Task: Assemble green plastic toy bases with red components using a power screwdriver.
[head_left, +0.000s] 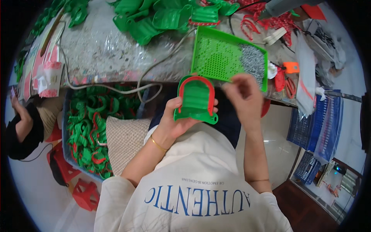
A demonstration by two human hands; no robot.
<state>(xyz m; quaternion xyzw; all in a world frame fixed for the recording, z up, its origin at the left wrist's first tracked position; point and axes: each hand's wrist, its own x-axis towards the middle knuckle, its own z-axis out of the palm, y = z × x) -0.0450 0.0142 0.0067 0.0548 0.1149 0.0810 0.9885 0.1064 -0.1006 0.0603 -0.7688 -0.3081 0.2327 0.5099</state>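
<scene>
My left hand (172, 120) is closed around a green plastic shell (196, 96) with a ribbed hollow and a red U-shaped strip (212, 92) along its edge. The shell is held upright in front of my lap, its hollow facing me. To its right, my right hand (247, 96) hovers by the near edge of a green perforated tray (218, 58). Its fingers are bent together in a pinch; whatever lies between them is too small to tell. Small silver metal pieces, like screws, are heaped (253, 60) in the tray's right side.
More green shells (170, 17) are piled at the table's back. A grey cable (112, 92) loops along the front edge. Orange-handled pliers (290, 88) lie right of the tray. A blue bin (71, 149) full of green and red parts stands left; beyond it is another person's hand (23, 116).
</scene>
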